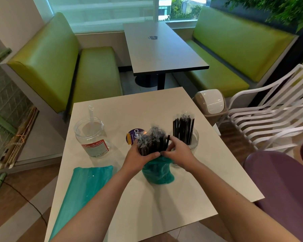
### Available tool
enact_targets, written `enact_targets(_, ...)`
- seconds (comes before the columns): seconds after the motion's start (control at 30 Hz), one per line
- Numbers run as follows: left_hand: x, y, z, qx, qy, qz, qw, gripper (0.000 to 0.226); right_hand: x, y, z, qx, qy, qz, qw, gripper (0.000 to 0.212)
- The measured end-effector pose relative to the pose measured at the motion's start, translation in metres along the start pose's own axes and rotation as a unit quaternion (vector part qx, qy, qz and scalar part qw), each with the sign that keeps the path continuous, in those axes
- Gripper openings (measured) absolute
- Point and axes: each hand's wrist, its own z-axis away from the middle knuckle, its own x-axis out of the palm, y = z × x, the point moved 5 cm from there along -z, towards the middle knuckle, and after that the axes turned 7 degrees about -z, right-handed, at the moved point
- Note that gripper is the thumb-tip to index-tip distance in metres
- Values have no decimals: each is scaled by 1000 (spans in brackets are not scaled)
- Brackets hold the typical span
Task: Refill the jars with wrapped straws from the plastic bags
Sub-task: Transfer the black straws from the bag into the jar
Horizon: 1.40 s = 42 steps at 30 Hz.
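Gripping the straws [151, 143] with both hands, I hold the bundle upright over the desk [164, 203] so its wrapped ends stay level and it can leave the bag [157, 173] as one bunch. My left hand [138, 155] wraps the bundle's left side, thumb across the front just above the bunched bag mouth; my right hand [179, 153] closes on the right side, fingers [170, 144] curled onto the outer straws. The bag hangs below both palms, its base on the desk. The right jar [193, 138], just behind my right hand, already stands part-filled; the left jar [91, 138] holds one clear straw. A second bag [87, 184] lies flat by my left forearm.
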Motion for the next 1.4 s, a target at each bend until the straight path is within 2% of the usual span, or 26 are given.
enact_targets(0.17,-1,2,0,-21,31,4,999,58,0,-2,4,-41,17,15,999,30)
enact_targets(0.27,0,2,-1,-27,40,10,999,52,2,1,7,-41,7,-26,999,23)
enact_targets(0.33,0,1,-2,-32,38,17,999,56,3,2,9,-31,3,-60,998,22)
enact_targets(0.43,3,-1,-4,-31,20,16,999,76,5,3,11,-16,-1,-93,996,28)
enact_targets(0.5,4,-1,-4,-27,7,6,1000,91,5,3,11,-12,-2,-88,996,33)
enact_targets(0.63,8,1,-3,-18,-15,7,1000,99,6,2,13,-15,-10,-56,998,29)
enact_targets(0.8,5,2,0,-38,35,18,999,96,7,0,14,-6,-37,-74,997,26)
enact_targets(0.93,2,4,3,-55,69,26,996,78,5,-1,16,7,-61,-89,994,26)
enact_targets(1.07,2,10,4,-50,90,9,995,69,-5,-14,14,-49,1,-29,998,17)
enact_targets(1.23,3,13,4,-48,103,3,994,71,-31,-45,12,-61,16,-50,997,18)
enact_targets(1.4,5,14,4,-43,110,12,993,69,-61,-78,10,-118,73,-66,988,15)
